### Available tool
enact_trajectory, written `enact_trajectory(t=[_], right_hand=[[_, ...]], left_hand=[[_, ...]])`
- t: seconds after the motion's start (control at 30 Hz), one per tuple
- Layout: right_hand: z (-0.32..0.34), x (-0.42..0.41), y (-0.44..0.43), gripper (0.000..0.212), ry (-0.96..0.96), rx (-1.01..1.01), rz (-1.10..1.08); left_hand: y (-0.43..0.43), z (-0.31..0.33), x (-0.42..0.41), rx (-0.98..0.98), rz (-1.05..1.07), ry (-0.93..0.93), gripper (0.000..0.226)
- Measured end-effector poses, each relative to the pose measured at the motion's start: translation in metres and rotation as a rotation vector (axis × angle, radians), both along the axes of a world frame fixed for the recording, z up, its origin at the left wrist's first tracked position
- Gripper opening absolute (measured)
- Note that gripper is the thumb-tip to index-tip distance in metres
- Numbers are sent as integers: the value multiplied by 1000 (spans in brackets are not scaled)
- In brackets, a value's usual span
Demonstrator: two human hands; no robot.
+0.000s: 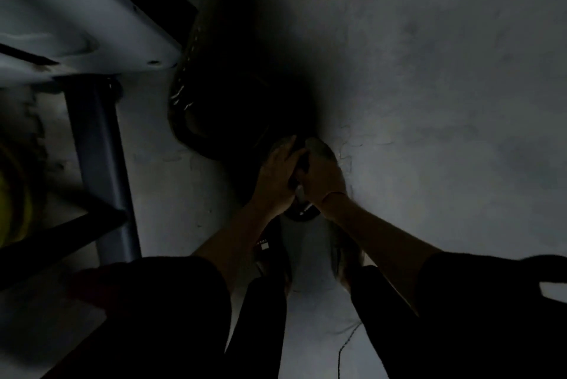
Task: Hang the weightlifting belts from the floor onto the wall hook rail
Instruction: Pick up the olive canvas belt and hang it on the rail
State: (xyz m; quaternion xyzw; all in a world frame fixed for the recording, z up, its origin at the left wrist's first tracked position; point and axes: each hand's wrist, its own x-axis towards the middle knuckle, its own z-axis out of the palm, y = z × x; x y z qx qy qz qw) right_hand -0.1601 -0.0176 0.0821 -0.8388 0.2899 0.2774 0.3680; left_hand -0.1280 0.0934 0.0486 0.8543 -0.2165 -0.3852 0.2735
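The scene is very dark. Dark weightlifting belts (196, 96) lie in a heap on the grey floor, one curled with metal buckle parts catching light at its left. My left hand (276, 176) and my right hand (322, 176) meet low over the near end of the heap, both closed around a dark belt end (302, 210) whose lower loop shows beneath my wrists. The belt's shape between my palms is hidden. No wall hook rail appears in this view.
A grey-blue metal machine frame (92, 29) with an upright post (101, 164) stands at the left. Something yellow (15, 203) sits at the far left edge. My shoes (273, 256) stand just below my hands. A thin cable (343, 348) lies on the floor.
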Motion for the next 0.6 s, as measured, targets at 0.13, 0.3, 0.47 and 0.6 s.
enact_trajectory(t=[0.13, 0.3, 0.47, 0.6], right_hand=[[91, 17, -40, 36, 12, -56, 83], [207, 33, -78, 38, 10, -128, 298], [337, 52, -113, 38, -55, -238, 503], [432, 60, -137, 29, -179, -318, 571]], left_hand=[[-29, 87, 25, -47, -40, -37, 74], [-60, 202, 62, -42, -248, -241, 70], [-89, 327, 79, -126, -205, -83, 51], [-104, 420, 77, -252, -44, -34, 32]])
